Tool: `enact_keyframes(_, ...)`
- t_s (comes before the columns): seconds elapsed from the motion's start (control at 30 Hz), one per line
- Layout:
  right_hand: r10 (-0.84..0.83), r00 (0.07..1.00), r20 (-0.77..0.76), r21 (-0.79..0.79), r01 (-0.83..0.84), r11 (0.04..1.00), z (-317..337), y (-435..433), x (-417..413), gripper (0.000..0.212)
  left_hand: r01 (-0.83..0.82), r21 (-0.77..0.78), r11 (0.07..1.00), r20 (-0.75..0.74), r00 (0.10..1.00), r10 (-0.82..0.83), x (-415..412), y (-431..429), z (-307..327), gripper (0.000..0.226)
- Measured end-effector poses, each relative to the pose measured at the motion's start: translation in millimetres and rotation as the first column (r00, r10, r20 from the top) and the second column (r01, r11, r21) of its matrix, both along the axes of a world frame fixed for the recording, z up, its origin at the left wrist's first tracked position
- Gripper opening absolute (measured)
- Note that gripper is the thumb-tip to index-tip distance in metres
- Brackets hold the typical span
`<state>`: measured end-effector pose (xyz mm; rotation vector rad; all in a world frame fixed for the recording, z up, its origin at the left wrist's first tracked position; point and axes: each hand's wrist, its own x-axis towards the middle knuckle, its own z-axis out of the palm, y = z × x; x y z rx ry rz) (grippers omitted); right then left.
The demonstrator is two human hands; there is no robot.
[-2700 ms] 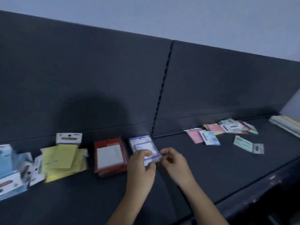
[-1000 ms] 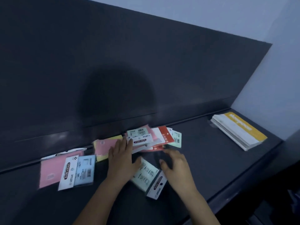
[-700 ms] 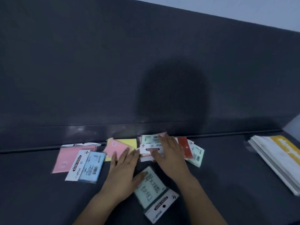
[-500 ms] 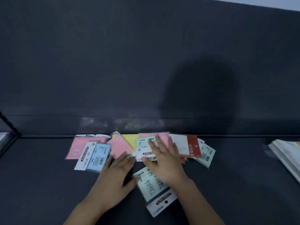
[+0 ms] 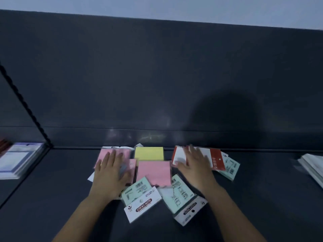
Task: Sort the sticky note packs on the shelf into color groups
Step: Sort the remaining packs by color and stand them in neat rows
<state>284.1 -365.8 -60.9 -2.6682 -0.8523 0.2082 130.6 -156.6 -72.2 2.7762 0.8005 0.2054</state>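
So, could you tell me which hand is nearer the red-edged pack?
Right. The right hand lies flat on the red-edged pack; the left hand rests on pink packs farther left.

A scatter of sticky note packs (image 5: 153, 172) is lying on the shelf (image 5: 52, 198) against its back panel (image 5: 157, 84), with the left hand (image 5: 110, 173) resting flat on the leftmost packs, the right hand (image 5: 195, 170) on the rightmost, two front packs (image 5: 142, 204) sitting nearest between the forearms, a separate stack (image 5: 17, 159) lying well to the left and a paper pile (image 5: 312, 165) far right.

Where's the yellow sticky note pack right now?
Head view, centre: the yellow pack lies at the back of the shelf, between the left hand and the right hand, behind a pink pack.
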Motion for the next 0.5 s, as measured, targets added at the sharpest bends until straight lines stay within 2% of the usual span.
enact_keyframes(0.03,-0.020,1.000,0.003,-0.121,0.020,0.992,-3.7,-6.9,6.6,0.069,-0.006,-0.011,1.000,-0.094,0.996,0.005,1.3,6.2,-7.4,0.064)
enact_keyframes(0.1,0.033,0.999,0.013,-0.249,-0.029,0.968,-16.6,-16.8,5.1,0.073,-0.005,-0.028,1.000,-0.147,0.989,0.001,-1.9,12.9,-17.6,0.067)
enact_keyframes(0.23,0.164,0.986,-0.045,-0.175,-0.169,0.970,-27.3,-16.7,-35.2,0.072,-0.005,0.011,1.000,-0.134,0.991,0.006,-20.4,7.8,-23.1,0.070)
enact_keyframes(0.33,0.197,0.979,-0.047,-0.179,-0.202,0.963,-25.8,-17.5,-72.3,0.073,0.005,0.031,1.000,-0.186,0.983,0.001,-37.0,3.9,-25.8,0.072)
enact_keyframes(0.43,0.170,0.985,-0.039,-0.159,-0.174,0.972,-20.2,-25.9,-81.7,0.069,-0.032,-0.042,0.999,-0.198,0.980,0.023,-45.6,8.2,-20.2,0.072)
enact_keyframes(0.5,0.084,0.995,0.052,-0.123,-0.078,0.989,-12.5,-29.4,-63.4,0.061,-0.038,-0.063,0.997,-0.092,0.995,0.032,-41.3,5.4,-15.5,0.072)
